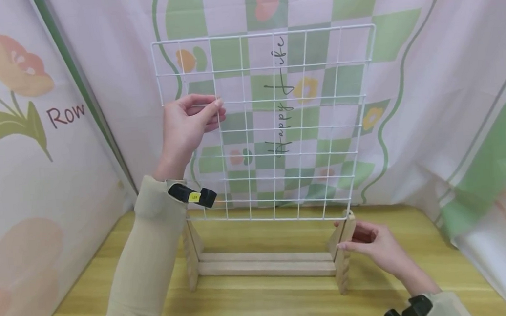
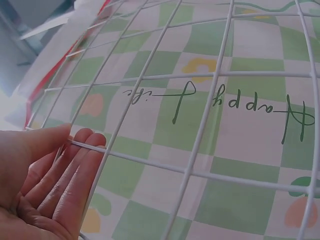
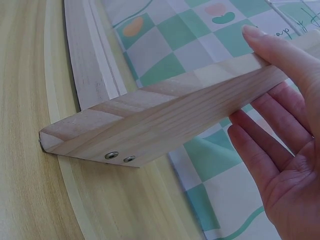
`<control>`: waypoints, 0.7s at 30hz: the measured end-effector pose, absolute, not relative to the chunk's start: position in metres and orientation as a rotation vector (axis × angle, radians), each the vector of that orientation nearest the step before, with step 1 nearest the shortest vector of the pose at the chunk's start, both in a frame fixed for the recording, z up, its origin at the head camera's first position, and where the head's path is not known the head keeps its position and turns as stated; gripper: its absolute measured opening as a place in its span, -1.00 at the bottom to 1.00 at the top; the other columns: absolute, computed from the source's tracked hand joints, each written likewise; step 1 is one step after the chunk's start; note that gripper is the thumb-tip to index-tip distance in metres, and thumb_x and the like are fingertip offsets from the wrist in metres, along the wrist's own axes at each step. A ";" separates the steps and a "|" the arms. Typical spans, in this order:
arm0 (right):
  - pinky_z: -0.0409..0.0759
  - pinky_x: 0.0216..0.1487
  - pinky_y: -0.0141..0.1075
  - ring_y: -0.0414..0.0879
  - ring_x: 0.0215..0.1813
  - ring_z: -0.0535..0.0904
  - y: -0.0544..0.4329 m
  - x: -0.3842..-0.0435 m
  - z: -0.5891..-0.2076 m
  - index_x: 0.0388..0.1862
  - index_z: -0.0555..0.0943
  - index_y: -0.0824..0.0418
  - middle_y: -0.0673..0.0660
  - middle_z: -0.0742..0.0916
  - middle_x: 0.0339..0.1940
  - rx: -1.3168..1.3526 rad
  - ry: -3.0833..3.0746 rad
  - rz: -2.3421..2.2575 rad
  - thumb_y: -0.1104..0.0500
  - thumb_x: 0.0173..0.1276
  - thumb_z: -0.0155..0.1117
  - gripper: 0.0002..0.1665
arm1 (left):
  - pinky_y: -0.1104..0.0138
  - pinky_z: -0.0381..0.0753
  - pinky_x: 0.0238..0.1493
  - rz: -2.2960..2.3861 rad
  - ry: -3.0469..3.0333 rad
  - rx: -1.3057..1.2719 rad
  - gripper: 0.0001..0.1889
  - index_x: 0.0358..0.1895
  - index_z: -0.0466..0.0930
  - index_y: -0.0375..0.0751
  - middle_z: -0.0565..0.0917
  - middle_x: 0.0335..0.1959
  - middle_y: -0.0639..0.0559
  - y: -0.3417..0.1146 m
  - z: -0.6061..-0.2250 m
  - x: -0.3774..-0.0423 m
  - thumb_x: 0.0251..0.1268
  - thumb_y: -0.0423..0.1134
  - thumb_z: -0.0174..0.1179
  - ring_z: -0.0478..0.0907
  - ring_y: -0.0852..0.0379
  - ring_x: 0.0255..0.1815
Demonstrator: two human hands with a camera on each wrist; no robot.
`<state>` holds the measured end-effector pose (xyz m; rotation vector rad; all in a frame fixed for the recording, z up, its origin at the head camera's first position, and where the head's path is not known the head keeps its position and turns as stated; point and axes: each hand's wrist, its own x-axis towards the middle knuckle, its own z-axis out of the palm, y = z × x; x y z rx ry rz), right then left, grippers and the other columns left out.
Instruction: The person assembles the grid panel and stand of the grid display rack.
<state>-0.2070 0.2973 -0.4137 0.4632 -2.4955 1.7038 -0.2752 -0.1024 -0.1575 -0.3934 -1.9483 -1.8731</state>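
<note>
Head view shows my left hand [image 1: 188, 121] pinching the white wire grid panel [image 1: 275, 128], which is upright above the wooden stand [image 1: 267, 269], its lower right corner at the stand's right side board [image 1: 343, 264]; my right hand [image 1: 380, 244] grips that board between thumb and fingers.

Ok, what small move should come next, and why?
Probably ease the white wire grid gently down with the left hand while the right hand steadies the wooden stand. In the head view, the grid's lower edge appears near the stand's top, above its crossbar, and each hand has a grip.
</note>
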 end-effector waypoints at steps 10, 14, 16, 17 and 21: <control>0.72 -0.01 -0.29 -0.05 -0.01 0.74 0.297 -0.207 -0.414 0.24 0.61 0.36 0.23 0.77 0.04 0.470 -2.488 1.706 0.25 0.30 0.51 -0.46 | 0.28 0.78 -0.18 -1.855 -1.922 -0.421 -0.76 -0.09 0.72 -0.32 0.79 -0.26 -0.13 -0.103 -0.161 -0.273 0.28 -0.26 0.45 0.78 0.01 -0.25; 0.72 -0.01 -0.29 -0.04 -0.03 0.74 0.297 -0.207 -0.414 0.24 0.61 0.36 0.24 0.77 0.03 0.473 -2.485 1.693 0.26 0.29 0.51 -0.45 | 0.28 0.78 -0.18 -1.853 -1.916 -0.420 -0.76 -0.10 0.72 -0.32 0.79 -0.26 -0.12 -0.103 -0.162 -0.272 0.27 -0.25 0.46 0.77 0.02 -0.25; 0.72 -0.01 -0.29 -0.04 -0.03 0.74 0.297 -0.207 -0.414 0.24 0.61 0.37 0.23 0.77 0.03 0.471 -2.486 1.682 0.26 0.29 0.52 -0.44 | 0.28 0.78 -0.18 -1.855 -1.910 -0.421 -0.75 -0.10 0.72 -0.32 0.79 -0.26 -0.13 -0.103 -0.163 -0.272 0.27 -0.25 0.46 0.77 0.02 -0.25; 0.72 -0.01 -0.29 -0.04 -0.03 0.74 0.297 -0.207 -0.414 0.24 0.61 0.37 0.23 0.77 0.04 0.470 -2.487 1.681 0.25 0.29 0.52 -0.44 | 0.28 0.78 -0.18 -1.854 -1.908 -0.422 -0.76 -0.10 0.72 -0.32 0.79 -0.26 -0.13 -0.103 -0.163 -0.272 0.27 -0.25 0.46 0.77 0.02 -0.25; 0.71 0.00 -0.30 -0.06 -0.01 0.73 0.298 -0.208 -0.413 0.25 0.59 0.37 0.23 0.76 0.06 0.474 -2.498 1.672 0.23 0.30 0.51 -0.43 | 0.28 0.78 -0.19 -1.854 -1.889 -0.434 -0.76 -0.11 0.72 -0.33 0.79 -0.27 -0.14 -0.102 -0.164 -0.271 0.28 -0.25 0.46 0.78 0.01 -0.26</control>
